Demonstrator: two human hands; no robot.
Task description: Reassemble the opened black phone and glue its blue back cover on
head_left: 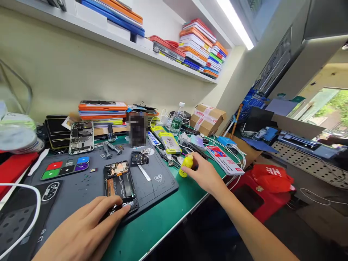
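An opened smartphone [121, 181] lies on the grey work mat [160, 165], its circuit board and inner parts exposed. My left hand [92, 221] grips its lower end, finger and thumb closed there; what lies under the fingertips is partly hidden. Off the mat's right edge, my right hand [202, 170] is wrapped around a small yellow bottle [187, 166], which stands upright on the green tabletop [160, 214]. Just above the phone are a small dark circuit board [140, 157] and a white flat stick [144, 173]. Left of it sits a colour-blocked tray [66, 168] beside tiny screws.
Behind the mat stand another opened phone [81, 137], screwdrivers [107, 150] and stacked boxes [102, 110]. To the right are yellow boxes [169, 142], a water bottle [177, 119], a carton [208, 119], cables and a red-white package [224, 160]. A white cable [38, 203] loops at left.
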